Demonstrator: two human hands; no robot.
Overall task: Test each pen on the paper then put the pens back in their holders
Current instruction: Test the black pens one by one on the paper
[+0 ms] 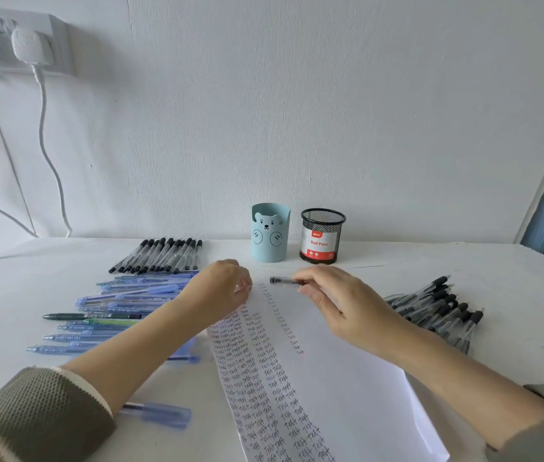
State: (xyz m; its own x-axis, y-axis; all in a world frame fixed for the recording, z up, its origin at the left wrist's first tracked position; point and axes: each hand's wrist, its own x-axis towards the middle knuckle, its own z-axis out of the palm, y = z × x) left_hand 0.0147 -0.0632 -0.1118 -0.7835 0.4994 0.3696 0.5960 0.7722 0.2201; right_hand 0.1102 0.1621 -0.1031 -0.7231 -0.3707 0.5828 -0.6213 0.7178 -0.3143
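Observation:
A white paper [337, 368] covered with columns of the word "Test" lies in front of me. My right hand [340, 301] grips a clear pen with a black end [282, 281] above the paper's far edge, the pen pointing left. My left hand [220, 288] hovers at the paper's top left corner with curled fingers; I cannot make out anything in it. A light blue bear holder [270, 233] and a black mesh holder [322, 236] labelled "Ball Pens" stand behind the paper, both without pens showing.
A row of black-capped pens [160, 256] lies at the back left. Several blue pens [123, 305] are spread on the left, one blue pen [160, 415] under my left forearm. A heap of black pens [440, 311] lies at the right. Cables [43, 135] hang from a wall socket.

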